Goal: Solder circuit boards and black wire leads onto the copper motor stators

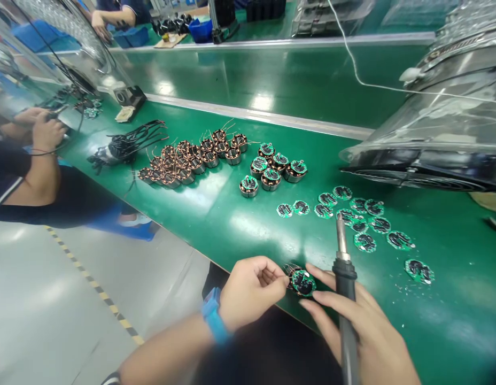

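Note:
At the near edge of the green workbench [216, 214], a copper-wound stator with a round green circuit board on top [302, 282] is held between both hands. My left hand [250, 291], a blue watch on its wrist, is closed in a pinch on the stator's thin wires at its left side. My right hand [364, 331] carries a black soldering iron [344, 289], tip pointing away, while its fingertips touch the stator's right side. Loose green boards [364, 222] lie just beyond.
Finished stators with boards [272, 168] and bare copper stators [192, 158] sit farther left. A bundle of black wires [128, 144] lies beyond them. A clear fume hood [432, 128] is at right. A co-worker's arm [35, 171] is at left; another person works far back.

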The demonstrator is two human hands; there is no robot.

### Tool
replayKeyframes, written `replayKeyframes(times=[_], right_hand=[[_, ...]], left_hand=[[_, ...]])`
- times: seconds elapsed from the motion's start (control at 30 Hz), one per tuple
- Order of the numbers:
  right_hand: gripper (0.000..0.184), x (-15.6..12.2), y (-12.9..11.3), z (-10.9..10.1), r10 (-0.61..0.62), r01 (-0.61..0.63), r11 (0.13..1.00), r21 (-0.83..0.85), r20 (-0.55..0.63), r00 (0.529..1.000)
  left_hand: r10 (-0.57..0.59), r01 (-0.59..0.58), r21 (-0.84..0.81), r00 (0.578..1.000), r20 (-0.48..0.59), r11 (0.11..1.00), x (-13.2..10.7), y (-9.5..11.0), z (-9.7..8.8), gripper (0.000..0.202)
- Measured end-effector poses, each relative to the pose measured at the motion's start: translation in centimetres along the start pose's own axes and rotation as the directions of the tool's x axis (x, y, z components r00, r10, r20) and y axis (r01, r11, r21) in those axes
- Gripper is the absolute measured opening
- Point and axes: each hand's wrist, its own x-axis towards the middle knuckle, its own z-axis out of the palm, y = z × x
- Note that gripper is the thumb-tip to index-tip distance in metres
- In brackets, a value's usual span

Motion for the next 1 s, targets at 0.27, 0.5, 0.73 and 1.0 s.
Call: replayKeyframes(times=[0.27, 0.5, 0.73, 1.0], right_hand=[[0.015, 1.2, -0.9, -0.1, 0.035, -0.035, 0.999, -0.006, -0.058, 0.998], [0.016, 0.9, -0.6, -0.5, 0.151, -0.138, 0.976, 0.168, -0.068, 0.986], [0.014, -0.1, -0.6, 0.3, 0.116, -0.107, 0.989, 0.106, -0.085, 0.99], [0.01, 0.3, -0.6, 1.3, 0.1, -0.102, 0.994, -0.041, -0.037, 0.994]], left_hand=[[0.202, -0.202, 0.0, 0.979, 0.023, 0.979, -0.5, -0.9, -0.3, 0.029], [0.528, -0.515, 0.277, 0.848, 0.03, 0.811, -0.4, -1.6, 0.0, 0.023], [0.687, -0.61, 0.61, 0.713, 0.142, 0.506, -0.7, -1.1, 0.9, 0.028], [0.593, -0.565, 0.334, 0.805, 0.02, 0.755, -0.6, -1.8, 0.1, 0.036]])
